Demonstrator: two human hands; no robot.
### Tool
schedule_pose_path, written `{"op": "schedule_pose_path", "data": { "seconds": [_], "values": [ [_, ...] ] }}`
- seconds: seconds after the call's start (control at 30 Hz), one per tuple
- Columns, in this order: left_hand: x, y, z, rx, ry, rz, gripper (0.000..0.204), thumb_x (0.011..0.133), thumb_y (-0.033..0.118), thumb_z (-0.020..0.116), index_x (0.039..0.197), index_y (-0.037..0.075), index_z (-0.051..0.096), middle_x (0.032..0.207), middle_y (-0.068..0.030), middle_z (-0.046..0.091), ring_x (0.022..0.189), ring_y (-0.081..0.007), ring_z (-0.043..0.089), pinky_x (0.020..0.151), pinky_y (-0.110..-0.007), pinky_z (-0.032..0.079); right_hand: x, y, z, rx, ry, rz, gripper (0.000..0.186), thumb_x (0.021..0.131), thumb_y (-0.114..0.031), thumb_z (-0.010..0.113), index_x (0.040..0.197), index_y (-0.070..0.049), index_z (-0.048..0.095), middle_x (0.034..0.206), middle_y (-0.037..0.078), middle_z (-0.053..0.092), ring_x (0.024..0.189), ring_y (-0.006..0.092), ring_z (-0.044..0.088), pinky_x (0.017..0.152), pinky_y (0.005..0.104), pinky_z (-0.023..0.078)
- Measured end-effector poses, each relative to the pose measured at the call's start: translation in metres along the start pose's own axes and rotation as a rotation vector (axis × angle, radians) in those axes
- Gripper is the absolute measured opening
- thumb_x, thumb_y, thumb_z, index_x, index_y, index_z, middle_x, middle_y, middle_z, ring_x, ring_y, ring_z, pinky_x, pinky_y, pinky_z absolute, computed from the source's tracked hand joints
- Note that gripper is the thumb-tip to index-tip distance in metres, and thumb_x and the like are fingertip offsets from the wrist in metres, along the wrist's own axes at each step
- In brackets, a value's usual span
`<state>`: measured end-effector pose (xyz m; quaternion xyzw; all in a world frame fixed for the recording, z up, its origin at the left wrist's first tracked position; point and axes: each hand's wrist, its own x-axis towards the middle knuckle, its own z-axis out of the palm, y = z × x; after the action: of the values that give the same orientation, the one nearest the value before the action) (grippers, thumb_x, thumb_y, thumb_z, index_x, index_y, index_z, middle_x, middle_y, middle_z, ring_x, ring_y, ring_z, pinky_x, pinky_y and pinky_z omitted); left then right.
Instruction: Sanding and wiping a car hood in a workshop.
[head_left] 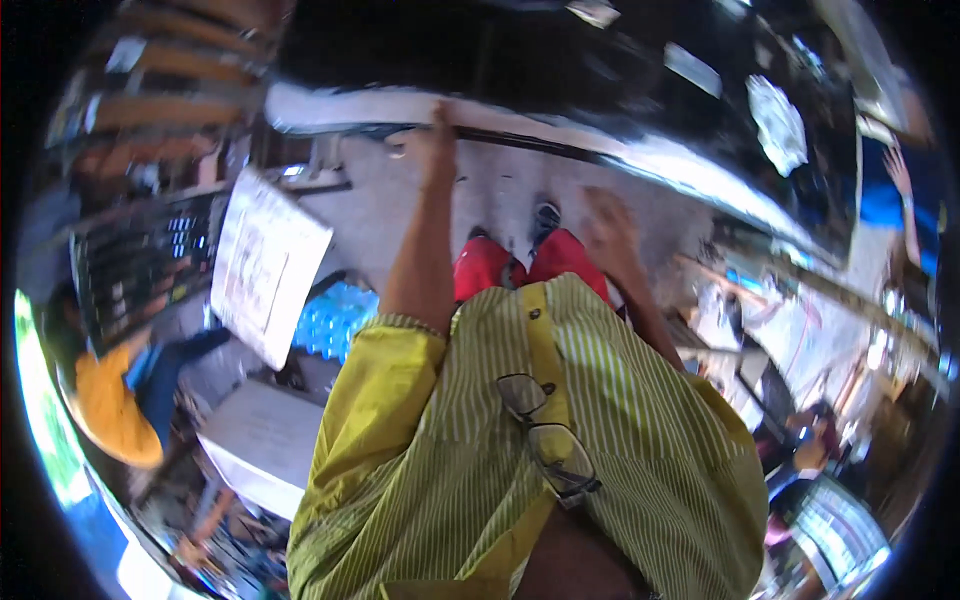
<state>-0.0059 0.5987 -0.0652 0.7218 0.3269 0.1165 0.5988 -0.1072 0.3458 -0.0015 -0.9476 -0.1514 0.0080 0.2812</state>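
While the left hand (433,150) extends ahead of the shirt (640,400), its fingers and thumb apart, the blurred right hand (610,225) hangs ahead of the shirt's right side, its fingers' state impossible to tell. Beyond the shirt lies the dark table (540,75); left of it is a white board (265,270).

Shirt (650,430) was yellow-green with pale stripes, placket (541,315) was plain yellow, trousers (562,262) were red, large surface (400,45) was black, its edge (360,108) was whitish, bottles (335,318) were blue
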Motion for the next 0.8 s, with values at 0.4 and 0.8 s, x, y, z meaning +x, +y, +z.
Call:
{"op": "schedule_pose_path", "data": {
  "seconds": [0.4,0.8],
  "values": [
    [-0.024,0.009,-0.046,0.543,0.103,-0.106,0.038,0.081,0.033,0.043,0.100,0.000,0.047,0.094,-0.0232,0.055,0.087,-0.0399,0.053,0.074,-0.045,0.043,0.091,-0.006,0.015,-0.432,-0.387,-0.601,0.057,0.074,-0.021,0.054,0.125,-0.002,0.036,0.135,0.013,0.024,0.127,0.0279,0.018,0.102,0.0429,0.014],
    [-0.231,-0.121,-0.233,0.667,0.158,-0.601,0.038,0.078,0.030,0.043,0.097,-0.001,0.055,0.094,-0.0254,0.055,0.090,-0.0380,0.053,0.081,-0.043,0.041,0.170,-0.049,0.071,-0.360,-0.282,-1.015,0.070,0.073,-0.023,0.056,0.131,-0.002,0.021,0.137,0.015,0.017,0.128,0.0284,0.014,0.103,0.0422,0.014]
  ]
}}
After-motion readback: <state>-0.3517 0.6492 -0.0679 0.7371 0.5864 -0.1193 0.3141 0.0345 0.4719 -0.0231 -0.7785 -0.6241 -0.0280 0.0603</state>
